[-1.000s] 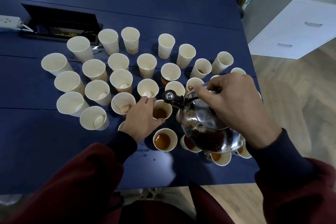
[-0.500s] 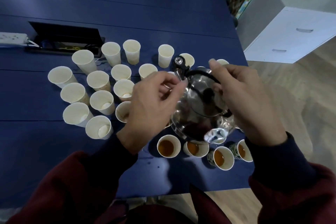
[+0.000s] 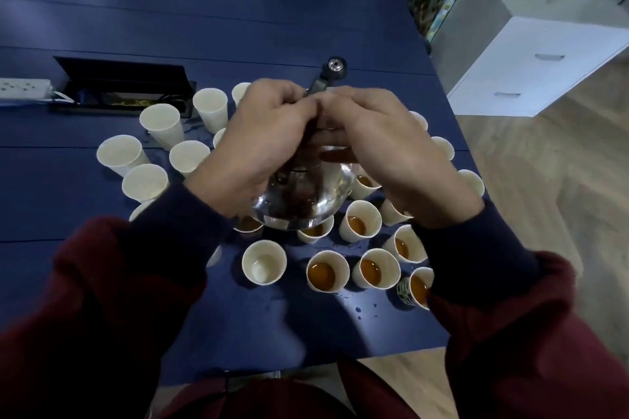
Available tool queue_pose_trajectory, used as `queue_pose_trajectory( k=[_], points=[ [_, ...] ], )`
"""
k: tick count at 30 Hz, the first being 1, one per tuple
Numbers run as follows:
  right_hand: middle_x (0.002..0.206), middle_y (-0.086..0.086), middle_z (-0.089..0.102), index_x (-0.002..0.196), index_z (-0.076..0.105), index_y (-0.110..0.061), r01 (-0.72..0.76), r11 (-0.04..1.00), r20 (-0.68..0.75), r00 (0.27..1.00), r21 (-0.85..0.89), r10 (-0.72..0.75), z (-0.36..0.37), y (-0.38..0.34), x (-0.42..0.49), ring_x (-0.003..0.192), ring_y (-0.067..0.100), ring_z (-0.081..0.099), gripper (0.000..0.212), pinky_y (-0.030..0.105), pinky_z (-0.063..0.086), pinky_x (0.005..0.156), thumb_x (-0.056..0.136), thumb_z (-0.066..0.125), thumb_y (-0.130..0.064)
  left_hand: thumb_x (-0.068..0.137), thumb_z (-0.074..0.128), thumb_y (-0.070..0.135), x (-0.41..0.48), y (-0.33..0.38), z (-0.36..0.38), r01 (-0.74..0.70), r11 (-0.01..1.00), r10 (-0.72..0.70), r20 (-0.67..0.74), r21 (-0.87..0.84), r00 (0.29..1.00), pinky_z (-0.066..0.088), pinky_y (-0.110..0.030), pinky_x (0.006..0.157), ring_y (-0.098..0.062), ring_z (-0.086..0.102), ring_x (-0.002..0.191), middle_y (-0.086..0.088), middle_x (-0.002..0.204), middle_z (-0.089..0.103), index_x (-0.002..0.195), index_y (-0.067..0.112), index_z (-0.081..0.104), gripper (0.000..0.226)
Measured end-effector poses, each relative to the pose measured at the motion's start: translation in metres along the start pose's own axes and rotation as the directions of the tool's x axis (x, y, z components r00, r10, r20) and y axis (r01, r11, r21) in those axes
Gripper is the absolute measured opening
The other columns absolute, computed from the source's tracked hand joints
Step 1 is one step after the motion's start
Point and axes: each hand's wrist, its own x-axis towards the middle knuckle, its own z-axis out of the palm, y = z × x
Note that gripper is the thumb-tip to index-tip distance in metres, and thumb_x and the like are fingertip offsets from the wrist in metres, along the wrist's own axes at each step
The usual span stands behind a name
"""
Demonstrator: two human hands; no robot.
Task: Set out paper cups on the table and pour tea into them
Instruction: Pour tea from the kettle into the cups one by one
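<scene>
A shiny steel teapot (image 3: 303, 201) hangs above the cluster of paper cups, its black spout tip (image 3: 335, 66) pointing away from me. Both hands meet on its top: my left hand (image 3: 262, 139) and my right hand (image 3: 381, 146) curl round the dark handle, which they mostly hide. Several cups near me hold amber tea, such as one in the front row (image 3: 327, 271). One front cup (image 3: 264, 263) has no tea. Several white cups without tea (image 3: 159, 122) stand to the left.
The blue table (image 3: 102, 27) ends close to my body and at the right. A black cable box (image 3: 126, 82) and a white power strip (image 3: 23, 90) lie at the left back. White drawers (image 3: 544, 65) stand right of the table. Drops wet the table front (image 3: 357, 309).
The teapot rose from its pouring tilt and swung its spout away from me. My left hand left the cups and joined my right hand on the handle. The view tilted.
</scene>
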Motion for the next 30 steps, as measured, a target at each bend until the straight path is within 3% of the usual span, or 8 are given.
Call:
queue_pose_trajectory(
  k=[3,6,10,14,18,22,26,30],
  points=[
    [0.073,0.014,0.075,0.099,0.074,-0.003,0.023,0.995,0.054,0.998,-0.094,-0.018,-0.02,-0.002,0.0,0.072,0.023,0.074,0.027,0.033,0.06,0.071,0.099,0.052,-0.019,0.1,0.057,0.016,0.006,0.0,-0.014,0.044,0.995,-0.043,0.014,-0.085,0.999,0.043,-0.02,0.049,-0.008,0.052,0.048,0.002,0.061,0.06,0.085,0.003,0.064,0.021],
    [0.064,0.007,0.073,0.085,0.073,-0.001,-0.02,0.957,-0.093,0.996,-0.288,-0.007,-0.042,0.027,0.008,0.062,0.02,0.072,0.022,0.034,0.057,0.065,0.091,0.058,-0.015,0.101,0.057,0.024,0.013,0.003,-0.032,-0.029,1.0,0.029,-0.013,0.008,0.999,0.032,-0.014,0.047,-0.005,0.038,0.045,0.004,0.059,0.047,0.076,0.012,0.063,0.029],
    [0.097,0.003,0.073,0.101,0.072,-0.012,-0.11,0.752,-0.113,0.992,-0.649,0.047,-0.037,0.108,0.026,0.098,0.025,0.068,0.019,0.034,0.052,0.085,0.088,0.065,-0.023,0.093,0.063,0.04,0.02,0.004,-0.043,-0.096,0.989,0.097,-0.008,0.114,0.995,0.029,-0.023,0.052,-0.005,0.035,0.047,0.012,0.052,0.041,0.066,0.021,0.064,0.033],
    [0.136,0.008,0.052,0.135,0.052,-0.012,0.093,0.531,0.111,0.994,-0.842,0.002,-0.017,0.167,0.038,0.127,0.03,0.048,0.06,0.038,0.036,0.1,0.083,0.074,-0.03,0.091,0.067,0.035,0.027,0.0,-0.036,-0.049,0.983,0.065,-0.085,0.18,0.994,0.029,-0.024,0.055,0.002,0.04,0.042,0.018,0.043,0.041,0.064,0.013,0.057,0.036],
    [0.143,0.003,0.045,0.139,0.044,-0.016,0.161,0.386,0.178,0.984,-0.908,0.007,-0.012,0.19,0.053,0.135,0.027,0.036,0.07,0.042,0.028,0.102,0.079,0.072,-0.04,0.079,0.068,0.034,0.031,-0.004,-0.033,-0.043,0.986,0.07,-0.162,0.164,0.984,0.03,-0.029,0.059,-0.007,0.035,0.049,0.002,0.052,0.041,0.064,0.0,0.055,0.039],
    [0.137,0.008,0.05,0.133,0.048,-0.013,0.19,0.306,0.202,0.979,-0.933,0.009,-0.006,0.202,0.066,0.134,0.03,0.035,0.07,0.046,0.032,0.099,0.08,0.066,-0.056,0.077,0.072,0.034,0.031,-0.006,-0.032,-0.05,0.973,0.096,-0.198,0.224,0.975,0.031,-0.031,0.063,-0.017,0.037,0.058,-0.012,0.062,0.042,0.057,0.007,0.057,0.036],
    [0.127,0.007,0.058,0.121,0.054,-0.014,0.177,0.347,0.168,0.984,-0.921,-0.057,-0.004,0.216,0.077,0.126,0.029,0.042,0.066,0.047,0.035,0.094,0.079,0.064,-0.066,0.075,0.073,0.034,0.031,-0.009,-0.033,-0.094,0.96,0.147,-0.19,0.264,0.971,0.029,-0.03,0.062,-0.02,0.035,0.058,-0.023,0.059,0.039,0.063,0.001,0.058,0.039],
    [0.118,0.003,0.061,0.114,0.056,-0.017,0.156,0.548,0.077,0.983,-0.822,-0.165,-0.011,0.219,0.075,0.119,0.028,0.047,0.055,0.044,0.033,0.09,0.079,0.068,-0.057,0.078,0.075,0.024,0.033,-0.015,-0.032,-0.112,0.961,0.159,-0.173,0.254,0.972,0.028,-0.023,0.053,-0.007,0.031,0.045,0.009,0.043,0.038,0.063,-0.001,0.059,0.034]
  ],
)
